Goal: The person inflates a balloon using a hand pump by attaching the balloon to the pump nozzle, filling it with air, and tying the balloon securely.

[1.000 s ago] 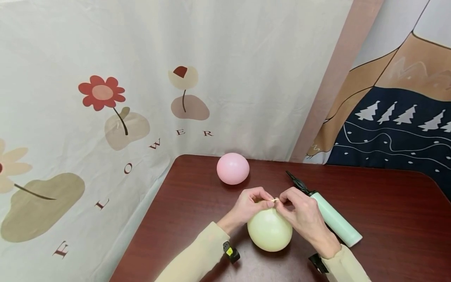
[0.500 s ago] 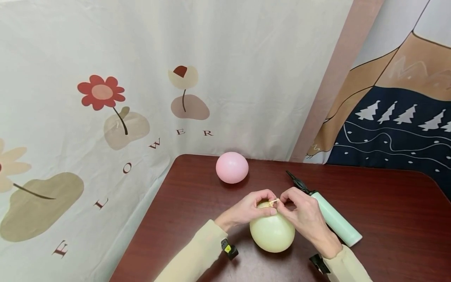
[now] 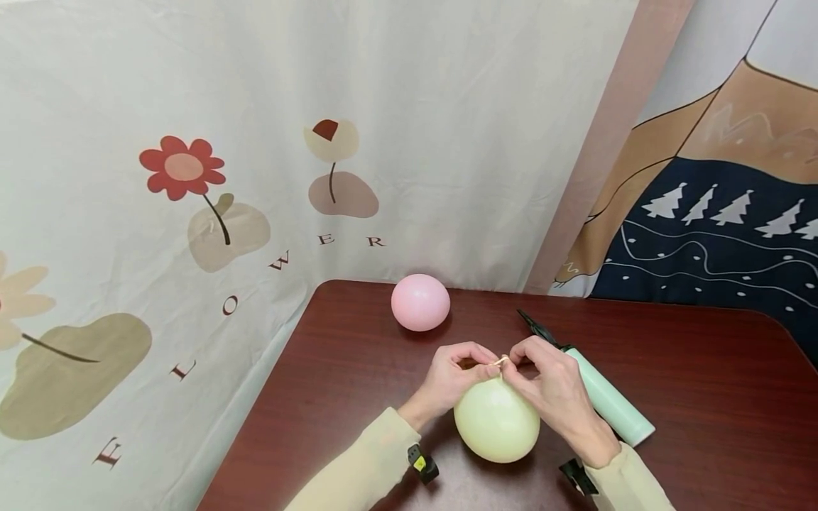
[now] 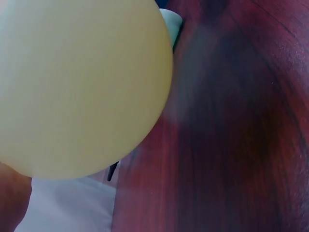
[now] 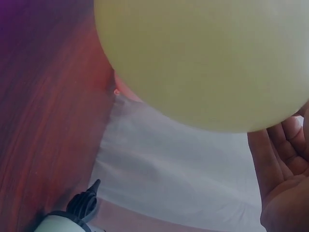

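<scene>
A pale yellow inflated balloon (image 3: 497,422) hangs below both hands, its neck turned up between them. My left hand (image 3: 455,376) pinches the neck from the left with thumb and forefinger. From the right, my right hand (image 3: 551,380) pinches the neck's end, and a thin strand of it stretches between the two sets of fingertips. The left wrist view is largely filled by the yellow balloon (image 4: 82,87), with a bit of the left hand (image 4: 12,195) at the lower left. In the right wrist view the right hand (image 5: 287,179) appears under the balloon (image 5: 207,63).
A pink balloon (image 3: 420,303) rests near the back edge of the dark red table (image 3: 345,369). Right of the right hand lies a mint green hand pump (image 3: 610,397) with a black nozzle (image 3: 537,326). A printed curtain (image 3: 447,142) hangs behind the table.
The yellow balloon has shifted slightly to the right. My left fingers bent over its neck half a second ago and now pinch it higher, clear of the balloon's top. The right hand stays nearly in place.
</scene>
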Motion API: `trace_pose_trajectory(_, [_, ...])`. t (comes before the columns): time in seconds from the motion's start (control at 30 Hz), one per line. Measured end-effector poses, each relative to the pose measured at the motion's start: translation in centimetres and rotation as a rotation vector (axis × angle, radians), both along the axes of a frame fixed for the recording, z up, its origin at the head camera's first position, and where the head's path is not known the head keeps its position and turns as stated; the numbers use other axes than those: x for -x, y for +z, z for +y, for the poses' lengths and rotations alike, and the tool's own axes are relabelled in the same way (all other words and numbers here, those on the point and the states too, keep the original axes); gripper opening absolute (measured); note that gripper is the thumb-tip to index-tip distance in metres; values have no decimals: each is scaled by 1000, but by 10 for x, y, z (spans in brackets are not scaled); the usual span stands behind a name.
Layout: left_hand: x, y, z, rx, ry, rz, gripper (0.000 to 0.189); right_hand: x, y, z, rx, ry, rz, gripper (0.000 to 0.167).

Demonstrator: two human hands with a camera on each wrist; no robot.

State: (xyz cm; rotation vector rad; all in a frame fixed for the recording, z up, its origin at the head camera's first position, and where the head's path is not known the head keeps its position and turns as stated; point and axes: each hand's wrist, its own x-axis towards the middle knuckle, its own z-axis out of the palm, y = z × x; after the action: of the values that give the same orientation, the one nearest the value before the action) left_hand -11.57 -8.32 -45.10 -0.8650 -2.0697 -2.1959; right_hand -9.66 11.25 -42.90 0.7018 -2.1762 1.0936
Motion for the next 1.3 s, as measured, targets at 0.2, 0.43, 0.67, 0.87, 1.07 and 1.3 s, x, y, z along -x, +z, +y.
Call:
trace_pose_trajectory(0.2, [-1, -2, 2, -74, 46, 77, 7, -1, 3, -2, 7, -21, 28, 25])
trace_pose_trajectory(0.43, [-1, -2, 3, -185, 70, -27, 30, -2, 2, -3, 35, -32, 15, 28])
trace_pose_trajectory(0.67, [-3, -1, 9, -230, 99, -111, 42, -3, 0, -5, 68, -29, -86, 26])
trace_pose_trajectory(0.87, [-3, -3, 12, -160, 166, -84, 26, -4, 0, -5, 70, -17, -176, 20])
trace_pose_trajectory(1.07, [-2, -9, 13, -166, 243, -143, 17, -5, -3, 0, 60, -5, -281, 13])
trace_pose_trajectory(1.3, [3, -8, 13, -265, 363, -274, 22, -12, -12, 4, -31, 21, -541, 81])
